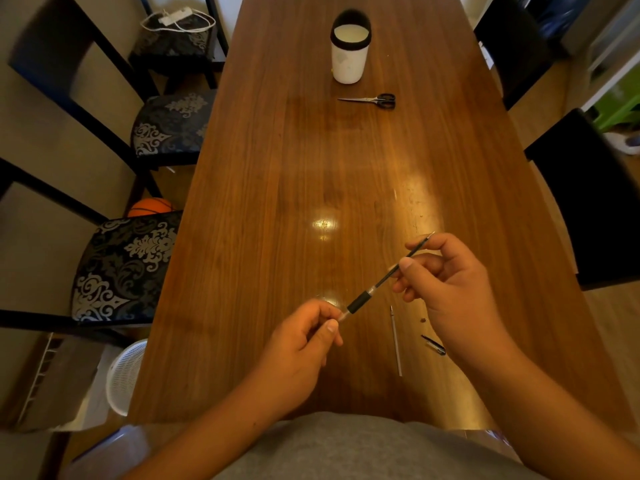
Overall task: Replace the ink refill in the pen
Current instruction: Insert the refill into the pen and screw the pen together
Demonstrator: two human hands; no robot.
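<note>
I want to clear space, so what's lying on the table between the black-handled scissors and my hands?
Nothing: in the head view, the wooden table is bare between the black-handled scissors and the hands.

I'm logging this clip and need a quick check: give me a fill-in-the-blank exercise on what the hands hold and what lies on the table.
1. The right hand pinches the thin ink refill, which enters the pen barrel's ____ end.
2. The left hand pinches the barrel near its ____ grip.
3. Far up the table, the ____ lie before the white cup.

Missing words: open; black; scissors
</note>
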